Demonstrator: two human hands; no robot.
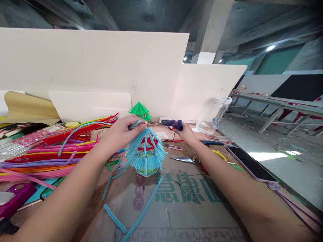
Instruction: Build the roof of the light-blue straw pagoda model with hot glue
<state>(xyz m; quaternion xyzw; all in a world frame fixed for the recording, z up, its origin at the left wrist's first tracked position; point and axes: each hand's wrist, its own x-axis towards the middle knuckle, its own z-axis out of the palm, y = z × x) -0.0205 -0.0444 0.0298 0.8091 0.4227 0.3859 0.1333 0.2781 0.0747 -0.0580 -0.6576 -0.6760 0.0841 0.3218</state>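
My left hand pinches a short light-blue pipe cleaner piece between thumb and fingers. Its thumb is right at the tip of a light-blue pipe cleaner roof, which has open gaps showing red strips inside and a green-yellow patch low down. Whether the thumb also grips the tip, I cannot tell. My right hand is closed around a dark-blue glue gun, its nozzle pointing left behind the roof. Cut blue pieces lie left of the roof, and longer blue strips lie in front.
Bundled coloured pipe cleaners fill the left side. Scissors lie near my right forearm, with a phone at the table's right edge. Behind stand a clear jug, a small green roof and white boards.
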